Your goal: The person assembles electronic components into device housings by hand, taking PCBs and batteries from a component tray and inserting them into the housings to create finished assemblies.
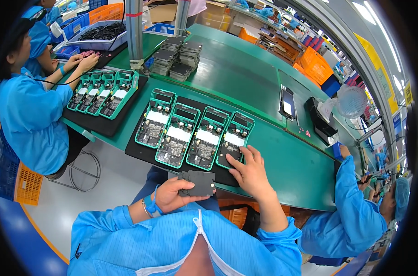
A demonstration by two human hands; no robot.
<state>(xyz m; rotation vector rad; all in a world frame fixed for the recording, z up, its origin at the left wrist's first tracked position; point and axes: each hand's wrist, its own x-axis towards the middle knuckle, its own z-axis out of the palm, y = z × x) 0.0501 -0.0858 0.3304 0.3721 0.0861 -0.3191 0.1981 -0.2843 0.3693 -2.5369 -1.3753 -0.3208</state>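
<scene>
A small stack of thin dark grey plates [200, 184] rests in my left hand [171, 195], its thumb pressed on top. My right hand [255, 177] is spread over the rightmost green-framed device [235, 139]. Its fingertips touch a dark plate [224, 155] lying over that device's lower part. To the left in the same row stand more green-framed devices [205, 138], their circuit boards bare and a white strip across each. All of them lie on a black mat [136, 151] near the table's front edge.
Tall stacks of dark plates [174, 57] stand on the green table [236, 69] beside a metal post [135, 37]. At left, a co-worker [27, 117] sits by another row of devices [100, 94]. A second co-worker [351, 202] is at right, near a fan [351, 101].
</scene>
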